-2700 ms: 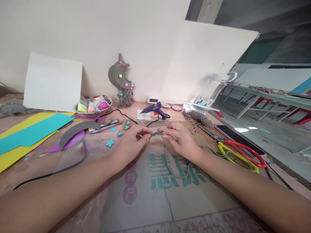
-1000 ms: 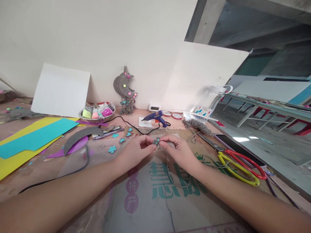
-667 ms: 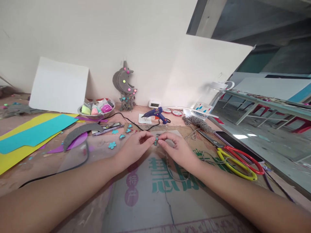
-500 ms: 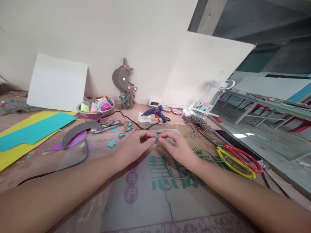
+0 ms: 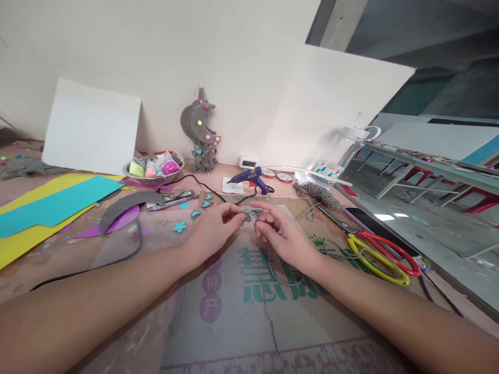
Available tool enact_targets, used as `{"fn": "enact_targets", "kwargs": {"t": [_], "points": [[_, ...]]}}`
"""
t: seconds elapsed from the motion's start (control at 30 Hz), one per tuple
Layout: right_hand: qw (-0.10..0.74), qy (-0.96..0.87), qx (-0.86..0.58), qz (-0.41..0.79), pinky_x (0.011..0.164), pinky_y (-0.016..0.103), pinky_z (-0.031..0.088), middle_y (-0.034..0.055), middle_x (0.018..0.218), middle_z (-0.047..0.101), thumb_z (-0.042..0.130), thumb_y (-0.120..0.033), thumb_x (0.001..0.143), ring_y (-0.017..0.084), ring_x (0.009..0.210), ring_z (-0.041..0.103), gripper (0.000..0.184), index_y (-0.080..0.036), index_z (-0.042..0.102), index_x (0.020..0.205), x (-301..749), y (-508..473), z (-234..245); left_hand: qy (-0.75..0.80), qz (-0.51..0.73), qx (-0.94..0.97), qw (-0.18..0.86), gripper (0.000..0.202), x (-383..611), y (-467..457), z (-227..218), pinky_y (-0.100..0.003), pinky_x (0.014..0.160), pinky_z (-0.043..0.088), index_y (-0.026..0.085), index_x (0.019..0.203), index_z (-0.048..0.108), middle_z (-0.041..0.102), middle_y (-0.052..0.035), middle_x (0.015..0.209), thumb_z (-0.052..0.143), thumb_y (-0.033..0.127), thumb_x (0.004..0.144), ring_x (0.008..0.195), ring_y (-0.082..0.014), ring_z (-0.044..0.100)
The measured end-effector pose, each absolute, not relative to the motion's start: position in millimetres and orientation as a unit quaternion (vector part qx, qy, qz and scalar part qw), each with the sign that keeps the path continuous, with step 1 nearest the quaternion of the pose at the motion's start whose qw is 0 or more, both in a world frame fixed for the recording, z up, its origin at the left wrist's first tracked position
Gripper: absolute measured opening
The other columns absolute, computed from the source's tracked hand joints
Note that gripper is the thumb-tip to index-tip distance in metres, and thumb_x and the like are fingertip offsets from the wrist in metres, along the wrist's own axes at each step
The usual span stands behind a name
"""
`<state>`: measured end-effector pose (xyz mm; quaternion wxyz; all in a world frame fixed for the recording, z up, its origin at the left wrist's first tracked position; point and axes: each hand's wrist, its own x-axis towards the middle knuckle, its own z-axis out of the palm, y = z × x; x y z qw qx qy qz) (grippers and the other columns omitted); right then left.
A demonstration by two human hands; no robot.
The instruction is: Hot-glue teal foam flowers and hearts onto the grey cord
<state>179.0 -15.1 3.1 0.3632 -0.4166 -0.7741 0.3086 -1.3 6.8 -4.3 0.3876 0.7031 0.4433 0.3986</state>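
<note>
My left hand [image 5: 218, 227] pinches a small teal and grey felt piece [image 5: 247, 213] over a printed cardboard sheet [image 5: 249, 291]. My right hand [image 5: 281, 232] sits just right of it with the index finger stretched toward the piece and the other fingers curled. A thin grey string [image 5: 273, 270] trails from between the hands down across the cardboard. Small teal felt shapes [image 5: 180, 226] lie to the left of my left hand.
A blue glue gun [image 5: 251, 178] and its black cord [image 5: 117, 259] lie behind the hands. Yellow and red scissors [image 5: 380, 254], a phone [image 5: 374, 228] and a twine bundle [image 5: 317, 192] are to the right. Coloured foam sheets [image 5: 50, 210], a bowl [image 5: 154, 170] and a grey moon ornament [image 5: 199, 130] stand left and back.
My right hand has loosened its pinch on the small piece and drawn slightly back; the left hand keeps hold of it. The view shifted a little.
</note>
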Motion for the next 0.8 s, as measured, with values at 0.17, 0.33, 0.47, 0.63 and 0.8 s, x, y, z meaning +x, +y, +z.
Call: {"fn": "enact_targets", "kwargs": {"t": [0.17, 0.33, 0.47, 0.63, 0.8], "points": [[0.303, -0.813, -0.401, 0.295, 0.068, 0.026, 0.045, -0.0022, 0.071, 0.054, 0.040, -0.021, 0.091, 0.012, 0.067, 0.053, 0.029, -0.022, 0.042, 0.120, 179, -22, 3, 0.429, 0.402, 0.696, 0.412, 0.023, -1, 9, -5, -0.024, 0.058, 0.041, 0.018, 0.089, 0.061, 0.061, -0.0004, 0.073, 0.048, 0.034, 0.080, 0.066, -0.0136, 0.055], [0.306, -0.812, -0.409, 0.284, 0.062, 0.024, 0.045, -0.0024, 0.070, 0.056, 0.043, -0.025, 0.090, 0.012, 0.064, 0.054, 0.014, -0.024, 0.048, 0.103, 177, -23, 2, 0.428, 0.408, 0.694, 0.410, 0.022, 0, 9, -5, -0.024, 0.060, 0.043, 0.017, 0.084, 0.060, 0.061, -0.0007, 0.073, 0.048, 0.035, 0.080, 0.066, -0.0137, 0.055], [0.412, -0.767, -0.438, 0.222, 0.057, 0.023, 0.042, -0.0006, 0.073, 0.053, 0.049, -0.031, 0.087, 0.013, 0.067, 0.053, 0.019, -0.022, 0.045, 0.103, 179, -20, 3, 0.421, 0.410, 0.673, 0.449, 0.022, 0, 9, -7, -0.023, 0.055, 0.042, 0.018, 0.085, 0.060, 0.059, 0.0009, 0.067, 0.050, 0.037, 0.080, 0.059, -0.0123, 0.054], [0.394, -0.756, -0.479, 0.210, 0.061, 0.026, 0.044, 0.0017, 0.076, 0.058, 0.050, -0.034, 0.086, 0.014, 0.068, 0.054, 0.024, -0.019, 0.054, 0.104, 179, -13, 5, 0.401, 0.416, 0.664, 0.475, 0.018, 1, 8, -7, -0.024, 0.056, 0.044, 0.018, 0.083, 0.060, 0.060, 0.0010, 0.068, 0.054, 0.035, 0.078, 0.060, -0.0121, 0.055], [0.353, -0.778, -0.476, 0.212, 0.063, 0.026, 0.042, 0.0006, 0.073, 0.061, 0.051, -0.027, 0.085, 0.013, 0.067, 0.053, 0.014, -0.018, 0.060, 0.080, 176, -13, 7, 0.377, 0.395, 0.674, 0.498, 0.015, 1, 5, -4, -0.023, 0.057, 0.043, 0.018, 0.079, 0.060, 0.058, 0.0023, 0.063, 0.053, 0.031, 0.078, 0.059, -0.0114, 0.054]]}}
